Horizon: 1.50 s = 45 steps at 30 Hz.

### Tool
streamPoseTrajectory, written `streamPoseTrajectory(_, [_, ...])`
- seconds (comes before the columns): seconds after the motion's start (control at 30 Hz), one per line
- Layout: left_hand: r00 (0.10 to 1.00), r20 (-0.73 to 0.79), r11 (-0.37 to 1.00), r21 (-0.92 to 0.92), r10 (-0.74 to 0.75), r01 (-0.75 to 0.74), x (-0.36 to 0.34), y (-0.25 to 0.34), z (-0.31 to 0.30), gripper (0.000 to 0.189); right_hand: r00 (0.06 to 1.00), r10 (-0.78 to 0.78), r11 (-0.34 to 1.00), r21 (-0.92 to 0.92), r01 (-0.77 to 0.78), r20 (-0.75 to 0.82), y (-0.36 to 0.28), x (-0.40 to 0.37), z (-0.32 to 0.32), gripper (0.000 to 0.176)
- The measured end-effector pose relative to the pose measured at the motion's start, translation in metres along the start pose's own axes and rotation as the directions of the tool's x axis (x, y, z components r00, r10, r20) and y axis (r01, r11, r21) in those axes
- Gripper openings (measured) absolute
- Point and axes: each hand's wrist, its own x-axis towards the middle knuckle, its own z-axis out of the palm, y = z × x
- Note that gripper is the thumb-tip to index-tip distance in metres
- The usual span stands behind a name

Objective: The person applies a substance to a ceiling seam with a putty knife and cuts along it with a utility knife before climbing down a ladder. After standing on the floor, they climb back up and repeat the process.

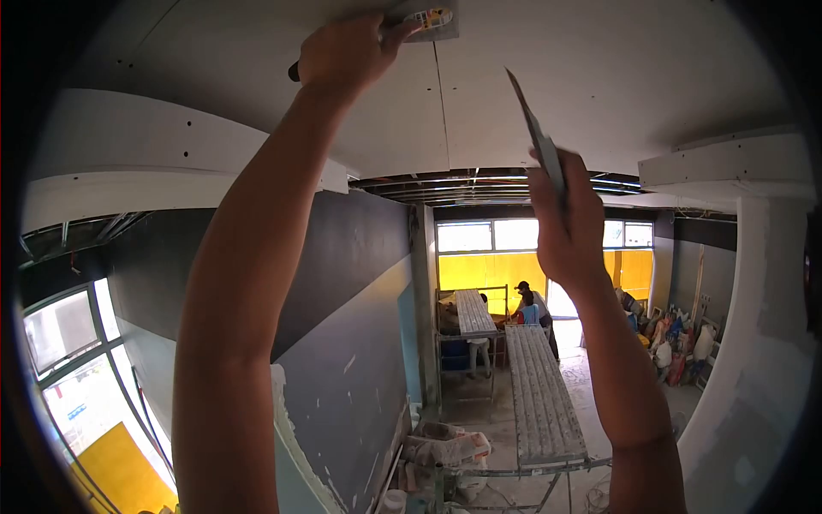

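My left hand (347, 51) is raised to the ceiling panel (514, 43), closed around the handle of a putty knife (445, 27). This wide blade, with a label on it, lies flat near or against the panel, over the top end of a dark joint (441, 103). Lower and to the right, my right hand (569, 218) grips a second putty knife (538, 128). Its blade points up and appears nearly edge-on, apart from the ceiling. The fingers wrap its lower part, so the handle is mostly hidden. Small dark screw spots dot the panel.
Below are scaffold planks (539, 394) on metal frames. People (529, 308) stand beside another scaffold (473, 313) further back. Bags and debris (449, 450) lie by the grey wall (342, 368); more sacks (676, 343) are piled at right. A white column (753, 343) stands right.
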Motion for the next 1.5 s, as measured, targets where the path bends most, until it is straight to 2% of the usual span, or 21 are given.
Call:
streamPoseTrajectory(0.07, [1.0, 0.011, 1.0, 0.009, -0.002, 0.002, 0.001, 0.0, -0.001, 0.064, 1.0, 0.008, 1.0, -0.003, -0.008, 0.01, -0.001, 0.022, 0.013, 0.026])
streamPoseTrajectory(0.2, [0.997, 0.062, 0.999, 0.028, -0.047, 0.045, 0.0, 0.003, -0.002, 0.063, 0.997, -0.001, 1.0, 0.007, 0.002, -0.072, 0.01, 0.057, 0.039, 0.027])
streamPoseTrajectory(0.37, [0.998, 0.045, 0.999, -0.003, -0.033, 0.033, -0.001, 0.004, -0.003, 0.062, 0.994, 0.025, 1.0, 0.009, -0.024, -0.11, 0.021, 0.084, 0.057, 0.029])
streamPoseTrajectory(0.43, [0.999, 0.033, 1.0, -0.004, -0.024, 0.024, -0.003, 0.007, -0.008, 0.061, 0.992, 0.015, 1.0, 0.018, -0.013, -0.122, 0.023, 0.089, 0.062, 0.029])
streamPoseTrajectory(0.5, [1.0, 0.02, 0.998, -0.06, -0.021, 0.022, -0.008, 0.017, -0.023, 0.044, 0.991, 0.004, 1.0, 0.024, -0.001, -0.135, 0.023, 0.092, 0.067, 0.029])
streamPoseTrajectory(0.73, [0.999, 0.025, 0.999, -0.03, -0.028, 0.029, -0.005, 0.014, -0.013, 0.048, 0.983, -0.036, 0.999, 0.021, 0.041, -0.182, 0.027, 0.101, 0.071, 0.029])
streamPoseTrajectory(0.9, [0.999, -0.036, 1.0, -0.021, 0.004, -0.005, -0.004, 0.01, -0.007, 0.05, 0.981, -0.055, 0.998, -0.001, 0.055, -0.184, 0.029, 0.104, 0.074, 0.03])
streamPoseTrajectory(1.2, [0.998, 0.049, 0.999, -0.042, -0.032, 0.034, -0.005, 0.013, -0.018, 0.05, 0.987, 0.017, 1.0, 0.005, -0.016, -0.16, 0.024, 0.104, 0.072, 0.031])
streamPoseTrajectory(1.5, [0.999, 0.034, 0.998, -0.056, -0.019, 0.02, -0.005, 0.013, -0.018, 0.049, 0.987, 0.009, 1.0, 0.003, -0.009, -0.16, 0.026, 0.106, 0.073, 0.032])
